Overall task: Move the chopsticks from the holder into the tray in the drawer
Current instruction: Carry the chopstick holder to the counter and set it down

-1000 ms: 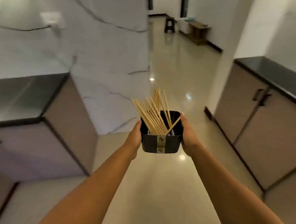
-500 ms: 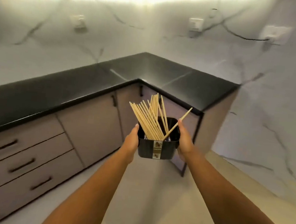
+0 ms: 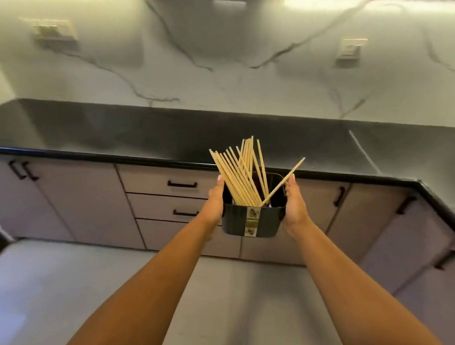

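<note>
- Head view is giving me both arms stretched out ahead, carrying the black holder (image 3: 252, 221) in mid-air between the two hands.
- I'm seeing the left hand (image 3: 215, 201) pressing flat against the holder's left wall, its fingers (image 3: 220, 184) wrapping that side, the tips reaching the rim.
- I'm seeing the right hand (image 3: 293, 207) clamping the opposite wall, so the holder is being squeezed from both sides.
- The chopsticks (image 3: 241, 174) are standing inside the holder, pale wood, fanning out above the rim; most are leaning to the left, and one is slanting off to the right, passing just by the right hand's fingertips.
- A label strip is running down the holder's near face.
- Beyond the holder, the dark tabletop (image 3: 168, 135) is stretching across the frame and turning a corner at the right.
- Under it, a stack of drawers (image 3: 167, 195) with black handles is showing just left of the holder; all are looking closed, and I cannot see any tray.
- Behind, the marble-patterned wall (image 3: 231, 68) is glowing under a strip of light.
</note>
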A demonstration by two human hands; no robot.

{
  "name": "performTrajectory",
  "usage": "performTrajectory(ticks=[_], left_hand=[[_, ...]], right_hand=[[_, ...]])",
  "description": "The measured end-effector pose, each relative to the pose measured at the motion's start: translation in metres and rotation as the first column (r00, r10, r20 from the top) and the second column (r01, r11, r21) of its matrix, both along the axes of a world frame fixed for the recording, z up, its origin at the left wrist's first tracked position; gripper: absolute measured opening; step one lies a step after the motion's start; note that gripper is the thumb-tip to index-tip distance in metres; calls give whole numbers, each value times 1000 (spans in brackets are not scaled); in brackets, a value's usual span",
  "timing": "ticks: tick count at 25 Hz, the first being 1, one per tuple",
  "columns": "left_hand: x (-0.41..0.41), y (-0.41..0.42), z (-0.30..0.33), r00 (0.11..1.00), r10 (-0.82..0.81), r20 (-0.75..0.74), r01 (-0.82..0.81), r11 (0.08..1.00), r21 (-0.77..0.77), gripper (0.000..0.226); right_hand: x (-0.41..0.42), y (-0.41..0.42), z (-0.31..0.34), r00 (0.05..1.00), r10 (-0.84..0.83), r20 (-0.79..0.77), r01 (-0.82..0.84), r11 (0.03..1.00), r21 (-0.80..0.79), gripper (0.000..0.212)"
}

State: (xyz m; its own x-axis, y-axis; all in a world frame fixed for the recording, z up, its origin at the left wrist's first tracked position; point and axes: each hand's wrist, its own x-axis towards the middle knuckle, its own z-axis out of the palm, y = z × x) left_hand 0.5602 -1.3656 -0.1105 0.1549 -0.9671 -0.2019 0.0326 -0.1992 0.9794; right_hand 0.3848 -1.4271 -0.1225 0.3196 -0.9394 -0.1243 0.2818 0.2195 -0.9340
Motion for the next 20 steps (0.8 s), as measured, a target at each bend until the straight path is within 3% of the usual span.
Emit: performTrajectory(ticks=[7, 10, 14, 20], left_hand=[[159, -73, -2, 979, 201, 25, -202, 975, 94, 44], [219, -115, 7, 976, 206, 72, -212, 973, 87, 37], [274, -173, 16, 980, 196, 30, -198, 977, 77, 37], [315, -266, -4, 984, 177, 12, -178, 979, 104, 42]], right_hand=[[167, -97, -1, 989, 150, 17, -150, 988, 44, 59], [227, -138, 4, 987, 150, 60, -152, 988, 33, 57], [283, -195, 5, 997, 80, 1, -80, 997, 23, 58], [325, -301, -7, 996, 38, -84, -34, 998, 48, 78]])
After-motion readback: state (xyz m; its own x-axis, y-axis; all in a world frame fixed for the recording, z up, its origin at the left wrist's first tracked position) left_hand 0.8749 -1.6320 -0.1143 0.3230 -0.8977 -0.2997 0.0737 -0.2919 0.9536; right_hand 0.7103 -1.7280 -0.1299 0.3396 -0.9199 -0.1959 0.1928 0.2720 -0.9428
